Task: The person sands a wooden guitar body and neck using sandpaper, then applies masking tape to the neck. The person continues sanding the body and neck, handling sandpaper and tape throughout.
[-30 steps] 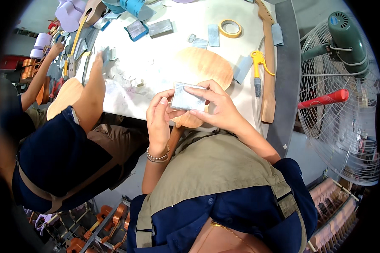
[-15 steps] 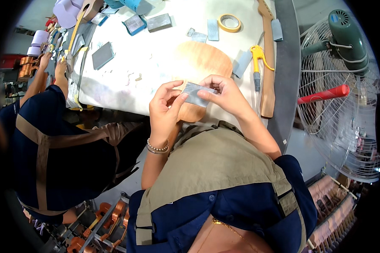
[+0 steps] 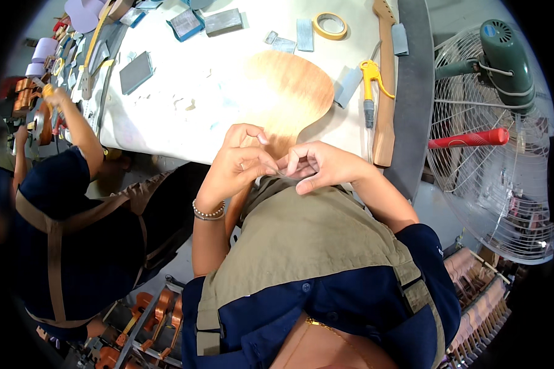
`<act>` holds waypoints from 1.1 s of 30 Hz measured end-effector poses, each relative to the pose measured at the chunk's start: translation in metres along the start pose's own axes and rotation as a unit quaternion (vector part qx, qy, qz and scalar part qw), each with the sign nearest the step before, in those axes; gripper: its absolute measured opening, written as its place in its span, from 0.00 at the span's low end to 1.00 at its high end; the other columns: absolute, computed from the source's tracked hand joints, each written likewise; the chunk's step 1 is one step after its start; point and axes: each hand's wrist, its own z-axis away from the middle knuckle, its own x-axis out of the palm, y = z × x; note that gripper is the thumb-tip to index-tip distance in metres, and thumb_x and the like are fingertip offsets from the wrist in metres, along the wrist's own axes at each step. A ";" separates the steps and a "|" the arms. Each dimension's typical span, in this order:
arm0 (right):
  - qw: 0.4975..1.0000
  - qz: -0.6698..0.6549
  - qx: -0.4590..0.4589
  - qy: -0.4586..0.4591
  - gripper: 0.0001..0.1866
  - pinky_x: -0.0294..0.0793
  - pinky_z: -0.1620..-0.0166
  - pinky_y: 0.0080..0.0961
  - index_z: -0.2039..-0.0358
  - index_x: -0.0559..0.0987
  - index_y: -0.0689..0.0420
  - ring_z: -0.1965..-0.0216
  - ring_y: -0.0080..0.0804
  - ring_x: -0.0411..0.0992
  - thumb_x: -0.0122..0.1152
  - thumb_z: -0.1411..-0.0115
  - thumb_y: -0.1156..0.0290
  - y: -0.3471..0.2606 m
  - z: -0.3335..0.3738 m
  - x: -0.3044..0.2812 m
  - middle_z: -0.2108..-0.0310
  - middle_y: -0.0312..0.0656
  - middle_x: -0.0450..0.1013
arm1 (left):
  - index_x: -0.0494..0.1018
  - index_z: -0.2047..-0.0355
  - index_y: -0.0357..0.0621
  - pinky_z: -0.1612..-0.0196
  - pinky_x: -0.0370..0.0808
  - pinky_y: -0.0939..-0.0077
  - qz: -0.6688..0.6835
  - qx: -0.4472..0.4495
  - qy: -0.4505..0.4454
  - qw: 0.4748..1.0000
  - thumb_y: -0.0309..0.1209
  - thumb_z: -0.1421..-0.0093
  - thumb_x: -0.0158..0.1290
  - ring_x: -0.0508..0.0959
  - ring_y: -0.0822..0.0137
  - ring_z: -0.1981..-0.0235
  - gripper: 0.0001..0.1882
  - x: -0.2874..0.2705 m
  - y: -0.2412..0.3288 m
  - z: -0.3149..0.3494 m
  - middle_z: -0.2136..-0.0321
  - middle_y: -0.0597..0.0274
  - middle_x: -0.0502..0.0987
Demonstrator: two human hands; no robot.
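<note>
A pale wooden instrument body [image 3: 292, 89] lies at the table's near edge, its narrow end partly hidden by my hands. My left hand [image 3: 243, 158], with a beaded bracelet at the wrist, is closed, thumb and fingertips pinched. Against it, the curled fingers of my right hand [image 3: 326, 165] meet at the fingertips, just above my apron. Between them is a small grey piece of sandpaper [image 3: 289, 177], seen nearly edge-on and mostly covered by fingers. Right of the body lie a folded grey sheet [image 3: 349, 86] and a yellow air blow gun [image 3: 369, 80].
A wooden neck [image 3: 385, 92] lies along the right table edge, beside a wire fan [image 3: 492, 141]. Yellow tape [image 3: 330, 26] and grey sanding blocks [image 3: 223, 23] sit farther back. At left, a co-worker [image 3: 61, 178] stands close; violins [image 3: 163, 307] hang on a rack below.
Both hands have drawn down toward my apron, and the sandpaper has turned from flat to nearly edge-on. More of the wooden body shows. The co-worker's arm at left has moved up and outward.
</note>
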 end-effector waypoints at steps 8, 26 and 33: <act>0.998 0.009 -0.055 0.019 0.14 0.70 0.57 0.21 0.69 0.69 0.58 0.62 0.24 0.71 0.67 0.50 0.75 0.011 -0.021 -0.003 0.62 0.39 0.72 | 0.78 0.79 0.44 0.49 0.64 0.67 0.072 0.008 0.027 0.997 0.24 0.59 0.62 0.65 0.64 0.53 0.05 -0.006 -0.016 -0.005 0.63 0.64 0.66; 0.633 0.587 -0.267 0.428 0.22 0.69 0.64 0.28 0.61 0.79 0.55 0.66 0.36 0.68 0.70 0.61 0.75 0.013 -0.096 -0.094 0.62 0.40 0.71 | 0.56 0.41 0.39 0.44 0.31 0.30 -0.451 -0.217 0.160 0.851 0.54 0.48 0.52 0.45 0.42 0.37 0.42 0.020 -0.075 -0.071 0.39 0.40 0.49; 0.568 0.690 -0.179 0.411 0.23 0.67 0.64 0.29 0.58 0.76 0.57 0.66 0.35 0.64 0.66 0.59 0.71 0.025 -0.101 -0.065 0.55 0.37 0.69 | 0.51 0.40 0.31 0.42 0.44 0.40 -0.366 -0.229 0.160 0.887 0.65 0.63 0.56 0.57 0.49 0.41 0.60 0.051 -0.073 -0.042 0.43 0.45 0.59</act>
